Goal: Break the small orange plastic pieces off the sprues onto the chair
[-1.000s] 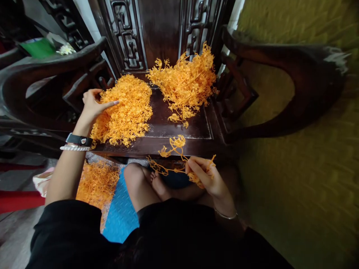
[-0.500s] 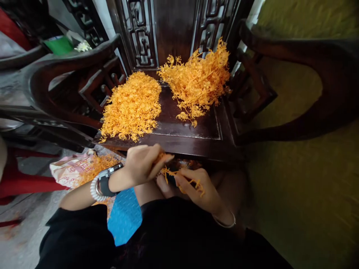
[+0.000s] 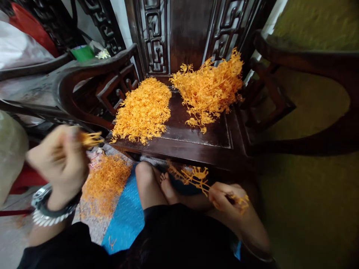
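My left hand (image 3: pixel 60 162) is raised at the left, blurred by motion, closed round a small tuft of orange plastic pieces (image 3: pixel 90 138). My right hand (image 3: pixel 224 197) is low over my lap, pinched on an orange plastic sprig (image 3: pixel 193 176) that sticks out to the left. On the dark wooden chair seat (image 3: pixel 193 140) lie two orange heaps: a dense pile of small pieces (image 3: pixel 144 110) on the left and a looser pile of branched sprigs (image 3: pixel 210 87) on the right.
A third orange heap (image 3: pixel 105 183) lies on the floor by a blue mat (image 3: pixel 126 220) under my crossed legs. Carved chair arms (image 3: pixel 84 80) flank the seat. A yellow-green rug (image 3: pixel 308 186) covers the floor at the right.
My left hand pulled away from the sprig and swung up and left with a tuft of pieces. My right hand dropped lower and to the right with the sprig.
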The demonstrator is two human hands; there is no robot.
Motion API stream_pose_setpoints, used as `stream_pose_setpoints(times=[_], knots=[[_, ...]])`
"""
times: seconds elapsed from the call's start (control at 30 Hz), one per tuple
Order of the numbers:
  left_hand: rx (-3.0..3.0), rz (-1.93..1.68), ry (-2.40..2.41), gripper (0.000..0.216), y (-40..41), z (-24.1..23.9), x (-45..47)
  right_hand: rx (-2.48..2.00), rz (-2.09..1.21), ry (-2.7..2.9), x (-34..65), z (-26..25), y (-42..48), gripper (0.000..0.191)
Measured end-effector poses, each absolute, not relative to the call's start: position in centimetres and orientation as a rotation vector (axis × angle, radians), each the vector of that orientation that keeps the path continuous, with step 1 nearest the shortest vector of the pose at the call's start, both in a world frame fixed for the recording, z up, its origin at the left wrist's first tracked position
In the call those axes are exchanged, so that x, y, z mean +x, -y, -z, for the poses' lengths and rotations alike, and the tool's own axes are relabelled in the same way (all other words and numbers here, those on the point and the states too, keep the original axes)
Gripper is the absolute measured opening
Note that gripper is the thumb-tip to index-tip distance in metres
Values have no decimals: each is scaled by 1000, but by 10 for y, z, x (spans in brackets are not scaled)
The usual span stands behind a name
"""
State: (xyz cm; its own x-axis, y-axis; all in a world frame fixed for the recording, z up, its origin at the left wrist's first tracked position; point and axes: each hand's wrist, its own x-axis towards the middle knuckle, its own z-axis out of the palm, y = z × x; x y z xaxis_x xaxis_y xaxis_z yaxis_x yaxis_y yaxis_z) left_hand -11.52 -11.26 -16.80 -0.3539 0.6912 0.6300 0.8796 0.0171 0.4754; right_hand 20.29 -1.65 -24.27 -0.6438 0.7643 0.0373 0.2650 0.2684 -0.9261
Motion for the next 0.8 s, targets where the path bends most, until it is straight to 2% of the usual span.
stream_pose_setpoints(times=[0.1,0.23,0.4,0.5,0.7,0.8], knots=[[-1469,1113,2101,32,67,173,-139,-926,-1506,1992,186,247,16,44],[-1321,845,2234,35,-3,202,-182,-917,-1637,1872,168,253,16,43],[-1436,924,2271,19,-42,248,-222,-879,-1590,1800,165,256,11,45],[-1462,1056,2289,26,-44,265,-229,-889,-1537,1754,163,253,9,44],[-1563,1151,2035,49,-16,246,-177,-917,-1505,1734,153,252,5,40],[-2057,1253,1868,42,8,220,-124,-871,-1545,1828,147,255,3,37]])
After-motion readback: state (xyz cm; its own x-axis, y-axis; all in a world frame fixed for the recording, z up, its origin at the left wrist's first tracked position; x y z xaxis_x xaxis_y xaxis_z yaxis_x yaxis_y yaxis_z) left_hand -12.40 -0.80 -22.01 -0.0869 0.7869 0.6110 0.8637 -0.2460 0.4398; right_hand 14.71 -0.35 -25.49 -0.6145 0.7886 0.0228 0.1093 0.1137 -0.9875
